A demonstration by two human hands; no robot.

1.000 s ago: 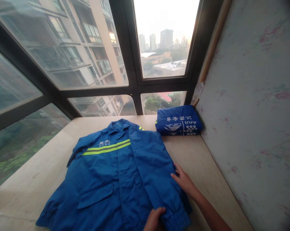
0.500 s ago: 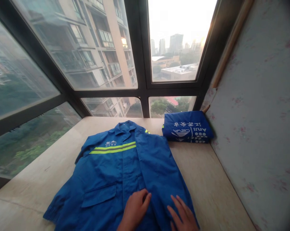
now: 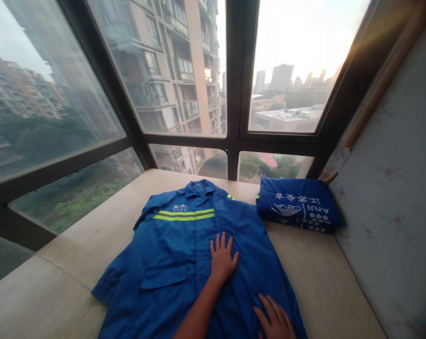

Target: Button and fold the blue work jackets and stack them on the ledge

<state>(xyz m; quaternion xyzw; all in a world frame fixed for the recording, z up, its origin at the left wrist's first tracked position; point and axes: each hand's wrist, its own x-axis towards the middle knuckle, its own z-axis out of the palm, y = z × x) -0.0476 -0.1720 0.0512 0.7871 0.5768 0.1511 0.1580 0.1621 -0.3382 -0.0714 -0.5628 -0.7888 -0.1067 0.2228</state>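
Note:
A blue work jacket (image 3: pixel 170 249) with a yellow-and-grey reflective stripe lies front side up, its collar toward the window. Its right-hand side is folded inward over the front. My left hand (image 3: pixel 223 259) rests flat on this folded part near the jacket's middle, fingers spread. Lower down, at the bottom of the view, my right hand (image 3: pixel 274 318) lies on the same folded part with its fingers apart. Neither hand grips the cloth. A flap pocket (image 3: pixel 165 276) shows on the left half of the jacket.
A folded blue garment (image 3: pixel 299 205) with white lettering lies at the back right, against the patterned wall (image 3: pixel 385 221). Beneath both garments is a pale stone-like surface (image 3: pixel 64 263). Dark window frames (image 3: pixel 191 141) border its far and left edges.
My left hand has moved forward up the jacket and spread its fingers flat. My right hand stays low on the folded part. The view has swung left.

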